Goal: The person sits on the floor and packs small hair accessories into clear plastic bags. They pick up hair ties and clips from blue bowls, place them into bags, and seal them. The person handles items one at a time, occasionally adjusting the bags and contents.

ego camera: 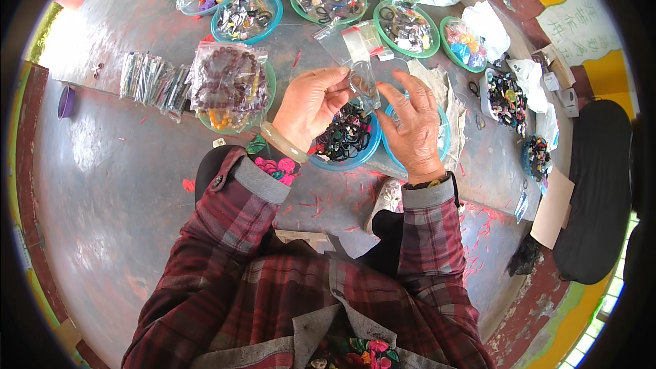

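A small clear plastic bag (365, 84), with dark loops that look like hair ties inside, is pinched at its left edge by my left hand (315, 105). At the bag's right edge is my right hand (412, 120), fingers apart; whether its fingertips touch the plastic I cannot tell. Below both hands stands a blue plastic bowl (353, 164), heaped with black elastic hair ties (344, 136) that bear small coloured charms. A second light-blue bowl (445, 138) is partly hidden behind my right hand. Empty-looking clear bags (356, 43) lie beyond the hands.
Several bowls of bagged hair ties, one a green bowl (406, 28), line the far side. Bagged beaded bracelets (228, 77) and narrow packets (154, 84) lie left. At right are a white tray (484, 97) of hair ties, cloth (453, 107) and small scissors (479, 122).
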### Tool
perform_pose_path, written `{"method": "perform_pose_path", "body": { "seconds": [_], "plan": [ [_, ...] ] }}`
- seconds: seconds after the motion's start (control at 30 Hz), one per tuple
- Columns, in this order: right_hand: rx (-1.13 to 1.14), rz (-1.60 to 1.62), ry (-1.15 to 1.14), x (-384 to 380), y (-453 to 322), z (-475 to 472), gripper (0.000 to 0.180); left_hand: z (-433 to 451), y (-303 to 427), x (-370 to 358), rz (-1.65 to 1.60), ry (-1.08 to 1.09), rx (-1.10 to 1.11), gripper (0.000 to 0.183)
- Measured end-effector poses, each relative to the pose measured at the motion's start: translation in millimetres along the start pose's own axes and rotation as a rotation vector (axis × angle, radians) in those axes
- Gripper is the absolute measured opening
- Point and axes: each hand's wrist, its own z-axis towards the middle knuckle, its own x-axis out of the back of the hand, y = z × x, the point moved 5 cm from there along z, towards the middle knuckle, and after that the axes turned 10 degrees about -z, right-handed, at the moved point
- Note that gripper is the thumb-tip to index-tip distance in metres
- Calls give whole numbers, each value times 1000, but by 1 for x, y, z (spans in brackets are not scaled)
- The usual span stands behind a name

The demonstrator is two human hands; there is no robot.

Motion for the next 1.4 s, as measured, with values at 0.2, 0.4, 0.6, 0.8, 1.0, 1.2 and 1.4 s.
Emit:
{"method": "perform_pose_path", "body": {
  "seconds": [0.2,0.4,0.6,0.8,1.0,1.2,1.4],
  "plan": [
    [26,-11,14,-1,-3,1,42,3,1,5,-58,58,-8,11],
    [-4,7,186,0,5,-3,24,4,-8,4,1,5,46,19],
    [-832,993,63,-22,39,-21,18,-9,5,-9,267,10,-112,31],
    [-956,1378,-14,-39,44,-29,16,-9,-2,-17,369,-15,-63,26],
    [-977,1332,-25,-39,41,-29,16,-9,-6,-15,382,-52,-3,21],
    [-943,1289,95,-37,46,-30,14,-8,-9,-13,379,-46,37,24],
    [-888,1133,213,-26,43,-26,14,-12,-11,-17,423,-55,23,24]
  ]
}}
